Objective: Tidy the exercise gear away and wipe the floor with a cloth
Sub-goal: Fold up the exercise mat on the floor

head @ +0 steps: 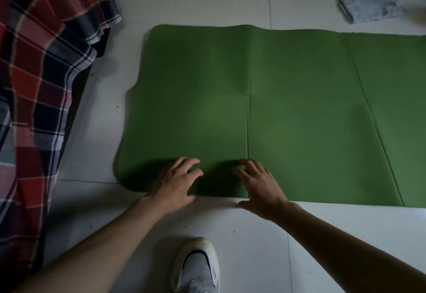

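Both hands, left [175,183] and right [258,186], rest open-fingered on mat's [299,113] lower edge; mat's long axis runs rightward.

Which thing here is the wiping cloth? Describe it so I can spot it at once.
Start at the big green mat spread on the white tiled floor. Past its far edge, top right, lies the cloth: a small folded grey-blue mottled bundle, the only loose item on the tiles there.

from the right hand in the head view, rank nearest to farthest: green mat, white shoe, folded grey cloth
1. Green mat: under the right hand's fingers, at its near edge.
2. White shoe: on the floor below the hand, nearer the person.
3. Folded grey cloth: far top right, beyond the mat.
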Available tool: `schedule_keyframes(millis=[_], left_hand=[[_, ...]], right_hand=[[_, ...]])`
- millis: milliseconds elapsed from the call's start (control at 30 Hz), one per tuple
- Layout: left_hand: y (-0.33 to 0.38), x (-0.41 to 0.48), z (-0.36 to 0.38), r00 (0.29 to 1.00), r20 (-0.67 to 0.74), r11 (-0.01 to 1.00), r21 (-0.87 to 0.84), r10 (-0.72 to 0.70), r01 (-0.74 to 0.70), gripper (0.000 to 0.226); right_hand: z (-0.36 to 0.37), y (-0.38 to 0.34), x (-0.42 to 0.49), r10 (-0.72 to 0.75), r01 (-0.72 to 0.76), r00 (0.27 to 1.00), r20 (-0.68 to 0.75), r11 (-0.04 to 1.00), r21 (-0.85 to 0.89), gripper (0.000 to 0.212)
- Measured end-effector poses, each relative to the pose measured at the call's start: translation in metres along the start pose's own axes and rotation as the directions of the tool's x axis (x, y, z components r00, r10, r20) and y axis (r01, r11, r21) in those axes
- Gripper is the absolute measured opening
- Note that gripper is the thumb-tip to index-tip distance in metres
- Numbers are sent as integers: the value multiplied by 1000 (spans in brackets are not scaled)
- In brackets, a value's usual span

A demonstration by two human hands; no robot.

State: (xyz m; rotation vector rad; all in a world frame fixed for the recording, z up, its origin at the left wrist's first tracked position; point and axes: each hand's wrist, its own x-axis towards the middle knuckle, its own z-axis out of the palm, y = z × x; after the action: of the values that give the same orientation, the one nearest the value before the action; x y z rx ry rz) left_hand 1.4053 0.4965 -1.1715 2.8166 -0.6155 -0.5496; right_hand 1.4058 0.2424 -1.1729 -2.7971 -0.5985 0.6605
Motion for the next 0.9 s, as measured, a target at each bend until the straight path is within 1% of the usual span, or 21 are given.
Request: schedule_keyframes(millis=[133,233,300,333,400,467,500,600,700,767,833,900], left_hand=[[-2,2,-4,995,19,986,133,100,-102,54],[-3,1,-7,983,-19,976,127,181,-177,44],[-2,-1,-10,974,-75,974,98,214,-206,30],[-2,-1,-12,971,-114,976,70,212,-205,23],[-1,-2,-18,956,-232,983,10,180,-183,18],[-1,-3,-26,913,-382,988,1,145,-156,14],[-2,-2,-32,885,-447,990,13,131,-140,15],[-2,3,-54,824,-558,995,47,102,-92,19],[4,16,-82,775,-628,995,92,77,-24,21],[10,27,-104,729,-682,992,123,66,25,21],[15,40,-124,689,-723,989,137,56,63,21],[19,54,-141,665,-745,984,155,58,88,19]], right_hand=[[-2,5,0,-48,47,999,-11,997,-62,88],[-6,6,1,-71,71,997,8,996,-54,82],[-6,6,-1,-105,105,994,2,994,-43,75],[-7,7,-3,-123,122,992,-30,992,-42,69],[-8,8,-9,-142,137,977,-158,990,-37,46],[-13,8,-14,-139,137,949,-282,990,-28,21],[-19,8,-15,-123,124,936,-331,992,-19,16],[-42,7,-11,-19,49,890,-455,997,55,19],[-70,3,3,80,-10,847,-525,991,135,26],[-88,3,12,125,-54,825,-551,988,143,31],[-109,7,20,156,-106,804,-574,987,120,28],[-130,13,29,185,-153,771,-610,983,105,22]])
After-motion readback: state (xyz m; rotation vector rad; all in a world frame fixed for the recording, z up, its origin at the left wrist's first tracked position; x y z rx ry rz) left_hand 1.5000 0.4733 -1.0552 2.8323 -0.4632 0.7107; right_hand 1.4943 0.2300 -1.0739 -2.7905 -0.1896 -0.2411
